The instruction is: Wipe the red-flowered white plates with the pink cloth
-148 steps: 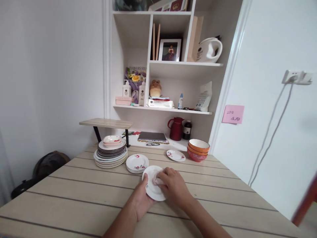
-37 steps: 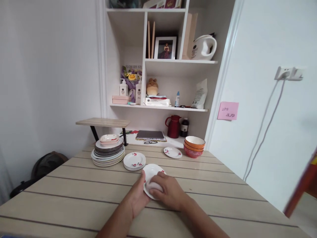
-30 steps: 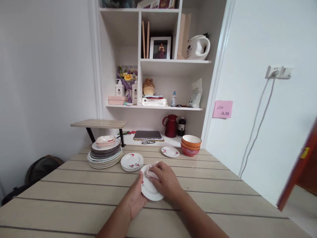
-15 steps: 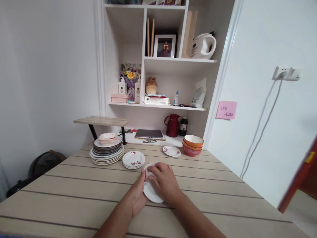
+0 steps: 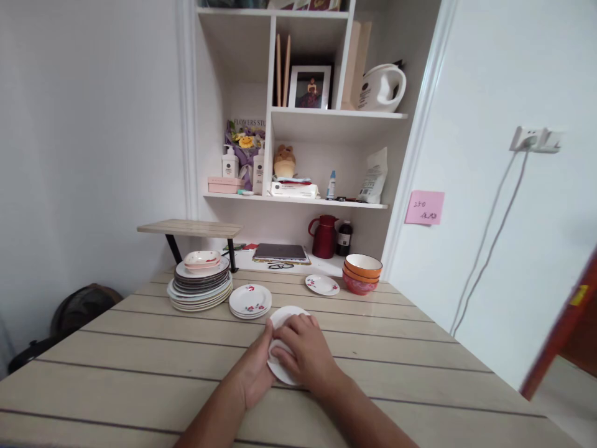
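The held plate (image 5: 286, 313) is over the table (image 5: 401, 367), between the left hand (image 5: 257, 372) at its left edge and the right hand (image 5: 304, 351) on top. Behind it to the left sits a short plate stack (image 5: 250, 301); farther left rises a tall plate stack (image 5: 200, 289) — small dishes (image 5: 202, 260) on top — before the stand (image 5: 191, 228). Behind to the right lies a single plate (image 5: 322, 285), with stacked bowls (image 5: 362, 274) just right of it. Beneath the shelves (image 5: 339, 114), glasses (image 5: 281, 266) lie before a laptop (image 5: 280, 251), left of the jug (image 5: 324, 236) and bottle (image 5: 344, 239).

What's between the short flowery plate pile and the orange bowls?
One flowered plate lies there, flat on the table; the head view shows it.
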### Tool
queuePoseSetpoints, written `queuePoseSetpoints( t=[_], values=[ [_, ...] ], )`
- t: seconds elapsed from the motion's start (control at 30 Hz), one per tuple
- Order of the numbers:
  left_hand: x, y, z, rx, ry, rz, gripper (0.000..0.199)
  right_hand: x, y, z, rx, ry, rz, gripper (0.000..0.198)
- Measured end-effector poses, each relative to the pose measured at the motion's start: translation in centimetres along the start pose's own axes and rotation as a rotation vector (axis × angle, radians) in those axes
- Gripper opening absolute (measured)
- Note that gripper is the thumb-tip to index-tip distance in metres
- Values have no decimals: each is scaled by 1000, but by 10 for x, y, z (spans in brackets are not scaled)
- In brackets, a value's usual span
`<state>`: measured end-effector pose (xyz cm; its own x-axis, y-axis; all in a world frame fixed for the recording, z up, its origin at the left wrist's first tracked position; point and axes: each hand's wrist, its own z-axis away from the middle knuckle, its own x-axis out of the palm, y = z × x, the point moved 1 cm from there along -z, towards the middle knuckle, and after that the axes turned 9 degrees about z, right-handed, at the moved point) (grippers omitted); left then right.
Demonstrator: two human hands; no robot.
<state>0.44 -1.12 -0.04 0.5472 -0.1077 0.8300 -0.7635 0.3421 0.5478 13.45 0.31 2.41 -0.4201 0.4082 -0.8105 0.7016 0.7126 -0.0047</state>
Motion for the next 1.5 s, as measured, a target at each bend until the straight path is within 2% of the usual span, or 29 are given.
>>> queuePoseSetpoints(
  t=[0.13,0.23,0.37,0.5,0.63,0.8,0.87,0.97,1.1,1.2,1.3,1.4,1.5],
  values=[
    [0,-2,-2,8,29,45,60,-2,18,-3,151,91,37,17],
    [1,2,0,43,11,108,59,-3,30,3,206,65,70,17],
    [1,7,1,120,2,105,57,0,21,10,113,-40,4,15],
    [1,4,0,43,-6,30,56,1,2,7,-10,-30,-75,14],
    [2,-3,-1,-19,9,12,57,1,7,1,81,73,-13,16],
    [1,3,-1,52,-12,112,60,2,25,5,206,77,45,17],
    [0,8,-1,114,-31,148,58,4,23,8,190,29,36,16],
    [-1,12,-1,169,-21,137,55,6,11,10,91,-36,-3,15],
    [0,5,-2,74,13,47,55,6,-1,7,-7,-8,-51,13],
    [3,-2,-3,16,10,41,56,5,6,3,81,76,-29,16],
    [6,-3,-4,17,-4,92,56,5,22,2,198,125,4,19],
    [4,5,-3,107,20,149,56,8,39,6,301,133,-52,19],
    [-1,16,-1,282,153,163,53,11,51,10,400,116,-174,19]
  ],
)
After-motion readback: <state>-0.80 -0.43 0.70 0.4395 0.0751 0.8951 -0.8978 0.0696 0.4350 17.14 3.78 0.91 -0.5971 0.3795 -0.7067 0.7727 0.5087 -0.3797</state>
